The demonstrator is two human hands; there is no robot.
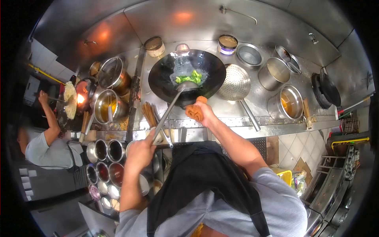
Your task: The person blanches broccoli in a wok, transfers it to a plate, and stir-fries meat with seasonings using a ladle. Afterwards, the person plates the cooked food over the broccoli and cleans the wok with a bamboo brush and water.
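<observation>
My left hand [140, 153] is closed round the long handle of a steel ladle [187, 85]. The ladle's bowl rests inside a black wok [162, 73], against chopped green vegetables [191, 77] lying in whitish liquid at the wok's middle. My right hand [206, 111] grips a folded orange cloth [194, 112] at the wok's near rim. Whether a wok handle is under the cloth is hidden. Just right of the wok lies a perforated strainer [234, 81], its long handle pointing toward me. A bamboo brush [149, 112] sits left of the ladle handle.
Steel pots [273, 74] and a pot of yellowish liquid [285, 103] stand right. Seasoning containers [115, 173] crowd the lower left. At far left, a co-worker [51, 144] lifts a wok near a flame [81, 98]. Tins [154, 46] line the back.
</observation>
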